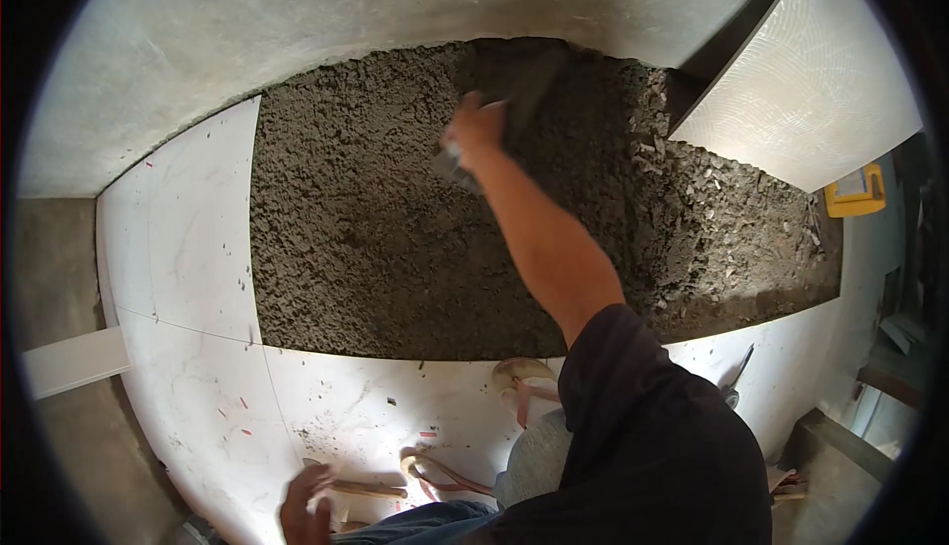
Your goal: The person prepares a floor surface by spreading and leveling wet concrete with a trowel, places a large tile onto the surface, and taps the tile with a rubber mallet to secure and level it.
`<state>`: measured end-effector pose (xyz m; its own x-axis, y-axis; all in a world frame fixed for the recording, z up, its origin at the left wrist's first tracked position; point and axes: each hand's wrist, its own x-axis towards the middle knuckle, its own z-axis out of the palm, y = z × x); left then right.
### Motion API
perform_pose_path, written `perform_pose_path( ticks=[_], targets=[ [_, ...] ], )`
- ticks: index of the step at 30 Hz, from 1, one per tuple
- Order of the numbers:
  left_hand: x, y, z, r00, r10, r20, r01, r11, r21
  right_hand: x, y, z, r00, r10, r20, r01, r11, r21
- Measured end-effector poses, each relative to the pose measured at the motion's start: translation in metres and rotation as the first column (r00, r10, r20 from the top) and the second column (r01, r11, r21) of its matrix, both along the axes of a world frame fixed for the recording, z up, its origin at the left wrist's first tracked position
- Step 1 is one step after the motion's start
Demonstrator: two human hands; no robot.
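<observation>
Over the rough mortar bed, right hand clenched on a trowel; left hand flat on white tile

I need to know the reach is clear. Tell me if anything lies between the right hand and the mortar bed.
Nothing visible does. The right hand already holds a trowel down on the grey mortar bed, at its far edge by the wall.

The tool in the right hand's grip is motion-blurred beyond identification. The left hand is cropped by the lower edge; what lies beneath it cannot be determined.
</observation>
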<state>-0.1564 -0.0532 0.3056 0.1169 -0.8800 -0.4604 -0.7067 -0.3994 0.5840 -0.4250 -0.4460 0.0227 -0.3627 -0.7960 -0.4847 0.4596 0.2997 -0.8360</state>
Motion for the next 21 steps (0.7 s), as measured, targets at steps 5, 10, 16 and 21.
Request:
perform_pose_path(
  ticks=[5,10,16,21],
  targets=[
    [-0.039,-0.026,-0.055,0.979,-0.184,-0.089,0.201,0.948,0.247,0.036,0.006,-0.013,0.995,0.007,-0.103,0.001,0.997,0.080],
    [-0.035,-0.020,-0.070,0.967,-0.224,-0.121,0.249,0.935,0.253,0.054,-0.029,-0.015,0.970,-0.223,0.092,0.217,0.973,0.072],
    [-0.018,-0.028,-0.085,0.921,-0.379,-0.087,0.389,0.891,0.236,0.122,-0.010,-0.001,0.971,0.238,-0.009,-0.237,0.970,0.052],
    [-0.013,-0.016,-0.074,0.954,-0.277,-0.115,0.296,0.934,0.200,0.096,-0.011,-0.003,0.983,-0.127,-0.135,0.130,0.991,0.018]
  ],
)
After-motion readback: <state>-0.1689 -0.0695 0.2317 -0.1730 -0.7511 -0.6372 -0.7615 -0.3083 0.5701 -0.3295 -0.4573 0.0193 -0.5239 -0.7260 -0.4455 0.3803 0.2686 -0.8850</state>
